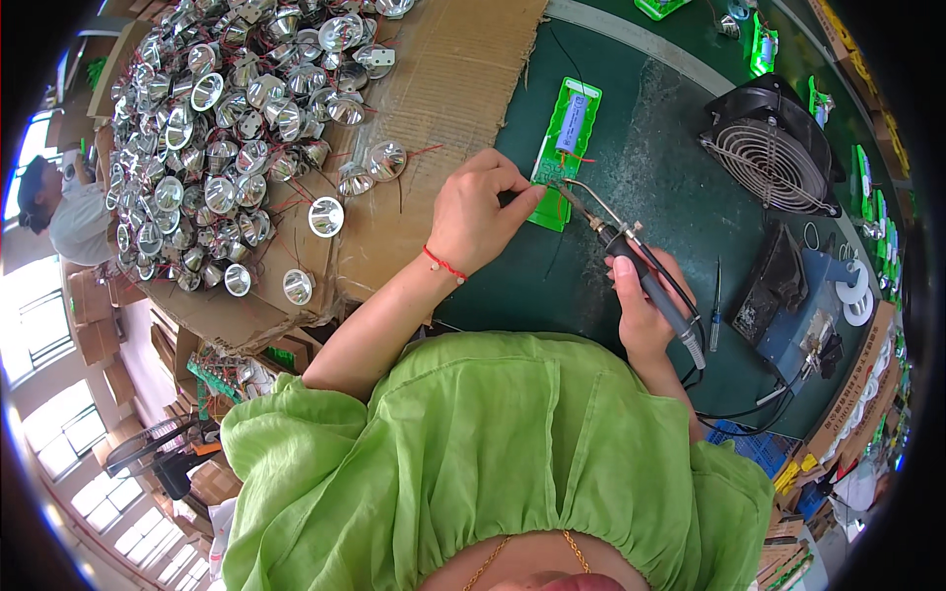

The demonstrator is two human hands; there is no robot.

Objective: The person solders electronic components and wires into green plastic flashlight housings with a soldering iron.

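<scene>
Right hand (652, 307) clasps soldering iron (662, 295); left hand (475, 212), fingertips at circuit board (548, 172) in green case (545, 215) on table (512, 291), grip unclear. Advisable: board steady, brief tip contact, skin clear of heat.

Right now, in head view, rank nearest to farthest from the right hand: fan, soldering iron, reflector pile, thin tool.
1. Soldering iron: held in the right hand.
2. Thin tool: right of the hand.
3. Fan: upper right.
4. Reflector pile: upper left.

Dark green bench (503, 300): cardboard sheet (434, 108), left; green casing (548, 212), centre; black fan with wire guard (770, 148), far right; slim pointed tool (715, 310), right.
</scene>
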